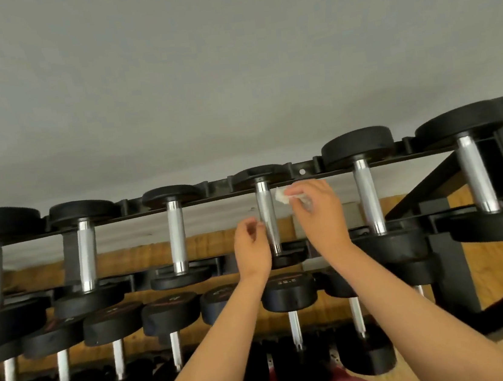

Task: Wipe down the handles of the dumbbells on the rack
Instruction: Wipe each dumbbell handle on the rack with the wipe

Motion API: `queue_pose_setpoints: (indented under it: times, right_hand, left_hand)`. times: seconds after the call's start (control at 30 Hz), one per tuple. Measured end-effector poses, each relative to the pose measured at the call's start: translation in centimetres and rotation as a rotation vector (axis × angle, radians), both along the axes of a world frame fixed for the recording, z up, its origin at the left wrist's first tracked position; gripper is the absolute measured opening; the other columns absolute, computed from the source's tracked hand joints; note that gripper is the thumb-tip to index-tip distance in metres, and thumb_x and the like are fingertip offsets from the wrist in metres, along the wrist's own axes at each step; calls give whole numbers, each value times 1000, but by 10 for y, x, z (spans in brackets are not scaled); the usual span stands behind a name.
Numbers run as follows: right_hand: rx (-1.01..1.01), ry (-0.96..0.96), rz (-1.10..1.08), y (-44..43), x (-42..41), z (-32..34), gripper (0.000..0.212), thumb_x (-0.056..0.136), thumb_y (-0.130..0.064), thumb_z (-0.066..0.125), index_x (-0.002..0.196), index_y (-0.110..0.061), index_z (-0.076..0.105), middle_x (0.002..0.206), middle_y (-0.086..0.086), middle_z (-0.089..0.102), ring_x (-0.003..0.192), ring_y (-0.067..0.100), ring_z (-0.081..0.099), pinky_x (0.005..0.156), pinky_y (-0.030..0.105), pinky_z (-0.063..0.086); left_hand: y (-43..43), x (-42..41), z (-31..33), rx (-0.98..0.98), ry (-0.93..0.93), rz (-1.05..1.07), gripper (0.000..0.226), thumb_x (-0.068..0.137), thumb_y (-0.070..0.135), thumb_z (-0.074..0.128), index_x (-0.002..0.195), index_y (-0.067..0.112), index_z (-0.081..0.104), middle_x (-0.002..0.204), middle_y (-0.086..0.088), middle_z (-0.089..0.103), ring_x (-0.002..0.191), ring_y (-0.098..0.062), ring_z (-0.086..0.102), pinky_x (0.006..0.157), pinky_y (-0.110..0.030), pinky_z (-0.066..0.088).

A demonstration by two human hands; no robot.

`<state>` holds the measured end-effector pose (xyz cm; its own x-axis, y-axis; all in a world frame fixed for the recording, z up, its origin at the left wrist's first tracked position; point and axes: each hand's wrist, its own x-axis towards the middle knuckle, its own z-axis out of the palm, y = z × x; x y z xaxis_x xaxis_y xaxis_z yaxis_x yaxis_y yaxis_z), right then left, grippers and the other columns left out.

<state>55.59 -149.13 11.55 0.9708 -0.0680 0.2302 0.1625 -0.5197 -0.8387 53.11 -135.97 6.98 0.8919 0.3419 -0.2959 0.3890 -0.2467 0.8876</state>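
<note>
A black rack (218, 191) carries several black dumbbells with chrome handles on its top row. My right hand (319, 210) pinches a small white wipe (282, 195) just right of the upper end of one chrome handle (267, 213). My left hand (251, 247) hovers beside the lower left of the same handle with fingers loosely curled and nothing in it. Whether the wipe touches the handle is unclear.
Neighbouring chrome handles stand at left (175, 234) and right (368, 195). A lower row of dumbbells (170, 317) sits below my forearms. A grey wall (228, 66) is behind, with a wooden floor (490, 262) under the rack's black frame (449, 261).
</note>
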Motion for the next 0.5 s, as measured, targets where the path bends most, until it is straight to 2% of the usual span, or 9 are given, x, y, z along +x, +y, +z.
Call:
queue_pose_setpoints:
  times: [0.07, 0.1, 0.17, 0.3, 0.33, 0.4, 0.43, 0.5]
  right_hand:
    - [9, -32, -17, 3, 22, 10, 16, 89, -2, 63, 98, -13, 70, 102, -8, 62, 104, 6, 49, 90, 1, 32]
    - [-8, -46, -13, 6, 32, 12, 15, 89, -2, 63, 98, -13, 70, 103, -7, 63, 105, 7, 49, 90, 1, 31]
    - [-73, -57, 10, 13, 48, 10, 14, 90, -4, 63, 100, -12, 70, 106, -3, 64, 106, 9, 49, 90, -1, 29]
    - [-218, -90, 45, 35, 63, -5, 15, 92, -4, 61, 103, -8, 70, 114, 4, 65, 111, 10, 47, 94, -1, 25]
    - [-251, -122, 63, 42, 66, -6, 15, 92, -3, 60, 103, -7, 70, 112, 6, 66, 110, 13, 49, 96, 3, 27]
    - [-338, -176, 161, 57, 75, -10, 14, 89, 0, 62, 99, -4, 71, 106, 8, 69, 107, 23, 56, 95, 19, 40]
    - [-398, -192, 225, 65, 80, -11, 12, 85, 1, 66, 94, -3, 72, 101, 9, 71, 103, 26, 59, 90, 28, 47]
    - [-541, -222, 341, 77, 89, -13, 17, 70, 4, 78, 83, -6, 74, 90, 6, 72, 91, 28, 65, 85, 34, 51]
  left_hand:
    - [-11, 9, -4, 149, 82, 8, 14, 99, 35, 50, 109, 26, 56, 105, 7, 63, 96, -11, 60, 86, -33, 50]
    - [-14, 9, -5, 223, 116, 24, 13, 98, 39, 50, 103, 29, 55, 102, 7, 64, 93, -13, 61, 82, -35, 50]
    - [-18, 8, -3, 294, 133, 65, 14, 97, 41, 49, 96, 28, 53, 96, 7, 64, 83, -13, 60, 72, -31, 45]
    - [-19, 7, -1, 386, 127, 63, 18, 98, 40, 48, 94, 24, 55, 93, 7, 61, 78, -14, 59, 66, -30, 40]
    - [-19, 7, -1, 400, 122, 68, 18, 98, 40, 49, 95, 24, 55, 94, 7, 61, 79, -15, 59, 65, -31, 40]
    - [-19, 7, 0, 409, 113, 83, 16, 97, 39, 49, 94, 24, 54, 94, 6, 61, 79, -16, 60, 64, -31, 41]
    - [-19, 7, 1, 403, 116, 84, 16, 97, 38, 49, 93, 24, 53, 93, 6, 60, 77, -15, 58, 64, -31, 39]
    - [-18, 6, 3, 403, 119, 77, 15, 98, 37, 49, 92, 23, 51, 93, 5, 59, 75, -16, 57, 62, -30, 37]
